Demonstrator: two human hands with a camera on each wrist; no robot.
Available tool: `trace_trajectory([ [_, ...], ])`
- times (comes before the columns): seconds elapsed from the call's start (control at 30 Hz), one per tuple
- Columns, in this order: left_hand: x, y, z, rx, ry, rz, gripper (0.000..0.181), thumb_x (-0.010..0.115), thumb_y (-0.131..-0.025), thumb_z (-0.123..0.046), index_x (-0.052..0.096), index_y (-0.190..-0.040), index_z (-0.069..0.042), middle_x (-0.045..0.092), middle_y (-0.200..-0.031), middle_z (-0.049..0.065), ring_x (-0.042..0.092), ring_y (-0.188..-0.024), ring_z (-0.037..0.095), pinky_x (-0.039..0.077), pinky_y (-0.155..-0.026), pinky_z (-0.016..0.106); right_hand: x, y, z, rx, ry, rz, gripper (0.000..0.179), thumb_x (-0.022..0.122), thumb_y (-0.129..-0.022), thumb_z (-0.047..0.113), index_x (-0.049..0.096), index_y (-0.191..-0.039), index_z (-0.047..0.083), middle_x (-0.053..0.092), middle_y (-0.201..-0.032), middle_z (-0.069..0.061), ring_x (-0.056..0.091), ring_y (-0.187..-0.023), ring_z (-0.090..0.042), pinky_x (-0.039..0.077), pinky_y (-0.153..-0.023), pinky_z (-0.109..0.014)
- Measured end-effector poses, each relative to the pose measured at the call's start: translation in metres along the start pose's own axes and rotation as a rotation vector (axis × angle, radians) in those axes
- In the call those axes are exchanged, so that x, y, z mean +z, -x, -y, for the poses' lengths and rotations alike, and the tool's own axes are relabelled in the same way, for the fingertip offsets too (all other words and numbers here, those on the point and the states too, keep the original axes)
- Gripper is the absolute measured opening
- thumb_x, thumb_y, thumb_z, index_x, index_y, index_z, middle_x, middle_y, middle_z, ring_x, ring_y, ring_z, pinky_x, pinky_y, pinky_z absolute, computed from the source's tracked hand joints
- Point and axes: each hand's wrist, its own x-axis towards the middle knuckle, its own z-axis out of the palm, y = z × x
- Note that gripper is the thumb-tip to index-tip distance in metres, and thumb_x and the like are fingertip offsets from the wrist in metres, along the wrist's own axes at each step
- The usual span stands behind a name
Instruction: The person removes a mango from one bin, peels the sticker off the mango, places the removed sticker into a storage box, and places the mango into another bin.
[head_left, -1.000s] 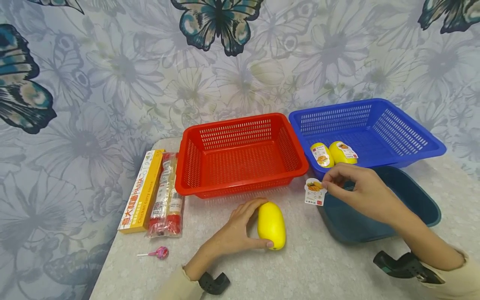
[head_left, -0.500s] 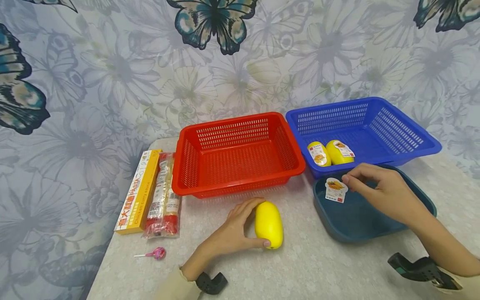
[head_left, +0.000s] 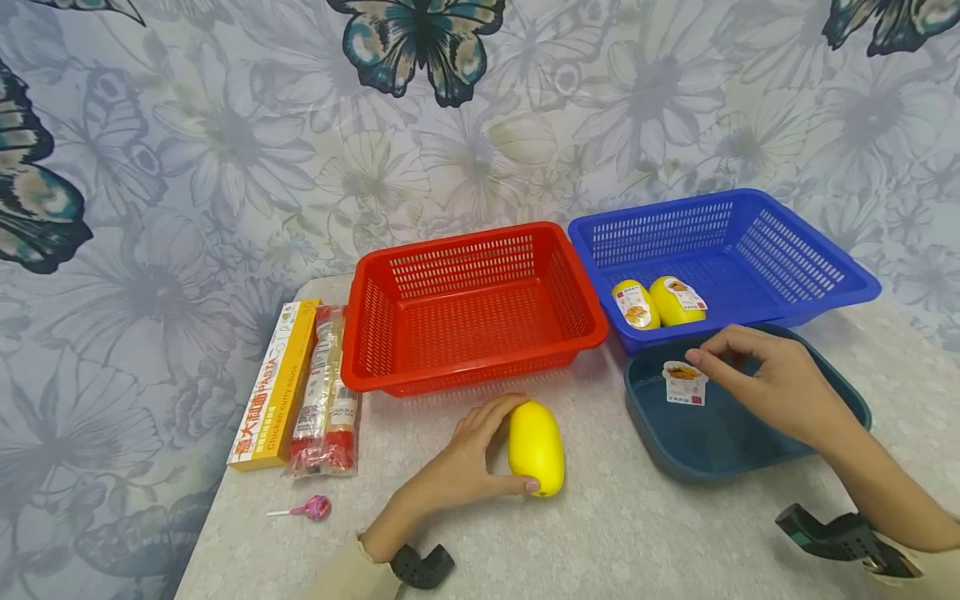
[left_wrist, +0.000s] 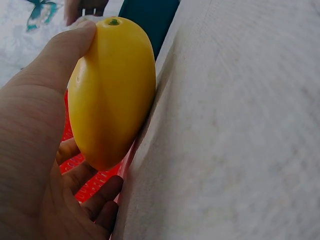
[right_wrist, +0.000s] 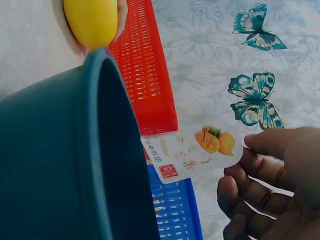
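On the table, my left hand (head_left: 465, 467) holds a plain yellow mango (head_left: 536, 448), thumb at its near end and fingers round its far end. The left wrist view shows the same mango (left_wrist: 112, 95) with a small green stem spot. My right hand (head_left: 772, 383) pinches a white sticker (head_left: 685, 385) between thumb and forefinger, above the dark teal basin (head_left: 645, 442). In the right wrist view the sticker (right_wrist: 192, 152) carries a mango picture and a red square. Two mangoes bearing stickers, one (head_left: 636, 304) beside the other (head_left: 677, 301), lie in the blue basket (head_left: 795, 283).
A red basket (head_left: 480, 367) stands at the back centre, left of the blue one. Left of it lie a yellow pasta box (head_left: 277, 383) and a clear bag of pasta (head_left: 326, 400). A pink lollipop (head_left: 318, 507) lies near the left table edge.
My right hand has moved right with the sticker, from beside the basin to over it. The left hand stays on the mango. The whole view has shifted slightly.
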Motion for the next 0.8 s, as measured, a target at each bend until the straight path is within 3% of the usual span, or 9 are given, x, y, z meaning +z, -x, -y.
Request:
trace_trajectory([
  [0.47, -0.0005, -0.0001, -0.0007, 0.005, -0.003, -0.008, 0.102, 0.078, -0.074, -0.066, 0.027, -0.156, -0.032, 0.030, -0.157, -0.014, 0.028, -0.143, 0.019, 0.022, -0.113, 0.058, 0.0001, 0.0015, 0.0013, 0.031, -0.014, -0.027, 0.016, 0.081, -0.085, 0.015, 0.069, -0.089, 0.023, 0.061, -0.082, 0.007, 0.051, -0.079, -0.008, 0.040, -0.070, -0.014],
  [0.8, 0.0001, -0.0001, 0.0008, 0.009, 0.008, -0.002, 0.102, 0.078, -0.074, -0.066, 0.026, -0.156, -0.033, 0.029, -0.157, -0.013, 0.027, -0.143, 0.020, 0.021, -0.113, 0.059, 0.0042, -0.0029, 0.0044, -0.161, 0.014, -0.043, 0.025, 0.080, -0.084, 0.004, 0.072, -0.096, 0.023, 0.065, -0.091, 0.013, 0.056, -0.083, 0.000, 0.043, -0.076, -0.010],
])
